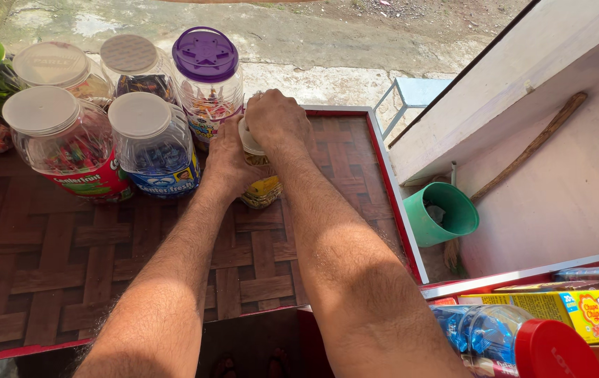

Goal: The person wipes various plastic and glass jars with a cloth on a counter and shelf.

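Red-capped bottle [517,343] sits nearest me at the lower right, beside a yellow box [573,311] on a side shelf, well apart from where I am working. From there my two forearms run forward over the woven brown surface [54,259], converging on one small jar [261,178] that stands upright near the far right part of it, its long axis vertical. My left hand [226,161] wraps the jar's body from the left side, fingers curled round it, bracing it. My right hand [276,119] sits directly on top, fingers closed down over the pale lid [247,136], so the lid lies straight beneath that hand and not off to a side; the right hand is the upper and the farther of the two. Just left of the jar, touching or almost touching my left hand, stands a blue-filled jar [154,143], with a red-labelled jar [68,143] beside it. Behind those, a purple-lidded jar [207,77] rises close to my right knuckles, and more jars line up toward the far left. Off the surface to the right, a green bucket [442,213] rests on the ground.
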